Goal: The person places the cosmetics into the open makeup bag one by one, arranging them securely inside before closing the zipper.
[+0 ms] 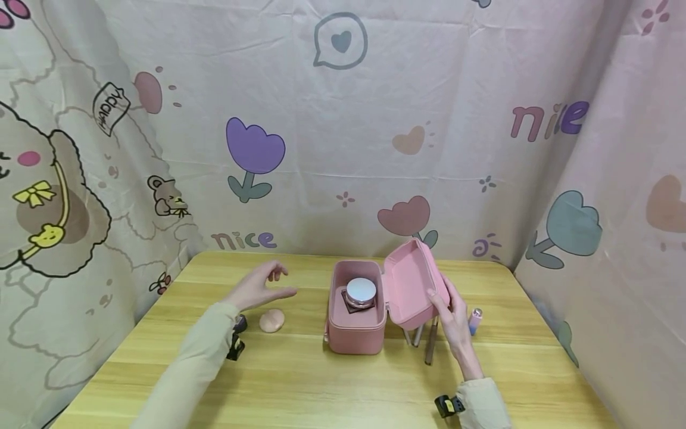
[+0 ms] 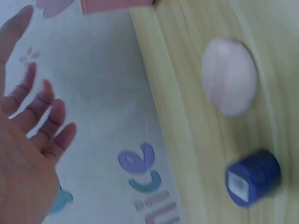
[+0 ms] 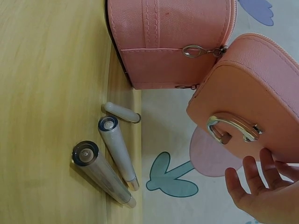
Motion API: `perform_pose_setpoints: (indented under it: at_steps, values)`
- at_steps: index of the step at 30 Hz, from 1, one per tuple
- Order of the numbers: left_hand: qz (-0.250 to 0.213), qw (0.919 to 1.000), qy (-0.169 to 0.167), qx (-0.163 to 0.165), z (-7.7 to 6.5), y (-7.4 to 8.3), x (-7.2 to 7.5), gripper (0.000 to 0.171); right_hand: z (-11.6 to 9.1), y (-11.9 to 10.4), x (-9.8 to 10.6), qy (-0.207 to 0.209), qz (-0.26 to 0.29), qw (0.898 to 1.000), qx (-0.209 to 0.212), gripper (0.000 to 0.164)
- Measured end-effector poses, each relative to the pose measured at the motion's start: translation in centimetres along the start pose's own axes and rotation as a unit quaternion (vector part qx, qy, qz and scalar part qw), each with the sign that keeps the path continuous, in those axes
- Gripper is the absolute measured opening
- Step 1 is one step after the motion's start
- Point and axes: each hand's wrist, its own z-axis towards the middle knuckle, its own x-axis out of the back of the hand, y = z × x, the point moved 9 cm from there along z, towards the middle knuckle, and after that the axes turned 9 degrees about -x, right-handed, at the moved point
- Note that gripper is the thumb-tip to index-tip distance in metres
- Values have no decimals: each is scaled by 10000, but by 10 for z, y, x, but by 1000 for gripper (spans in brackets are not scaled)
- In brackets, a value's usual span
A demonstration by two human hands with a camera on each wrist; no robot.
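A pink cosmetic case (image 1: 356,341) stands on the wooden table with its lid (image 1: 409,283) swung out to the right. My right hand (image 1: 454,319) grips the lid's far edge, thumb inside and fingers against the outside. The right wrist view shows those fingertips below the lid's handle (image 3: 233,127). Inside the case a round compact with a mirror-like top (image 1: 361,291) lies on a dark square item (image 1: 351,308). My left hand (image 1: 259,287) hovers left of the case, empty, fingers loosely bent and thumb apart. Below it lies a pale pink powder puff (image 1: 272,320).
Near my left wrist is a dark blue jar (image 2: 252,179) with a white label. Right of the case, partly under the lid, lie several slim sticks, among them a brown one (image 1: 431,344). A pink-and-blue tube (image 1: 475,320) stands farther right. Printed cloth (image 1: 343,179) hangs behind the table.
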Motion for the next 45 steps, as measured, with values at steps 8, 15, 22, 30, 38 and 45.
perform_pose_setpoints:
  at_steps: [8,15,22,30,38,45]
  values:
    - [50,9976,62,691,-42,-41,17,56,1,1,0,2,-2,10000,13,61]
    - [-80,9951,71,986,-74,-66,21,66,1,0,1,26,-37,10000,-7,61]
    - [-315,9899,-313,1343,-97,-93,7,70,1,0,0,12,-64,10000,-8,62]
    - [-666,9874,-407,1379,-107,-111,-8,69,1,-1,0,-3,-92,10000,20,62]
    - [-787,9861,-211,1447,-112,-119,-13,60,0,-1,0,4,-27,10000,42,61]
    - [-596,9862,-201,1528,-113,-120,-14,57,0,-1,0,3,13,10000,73,61]
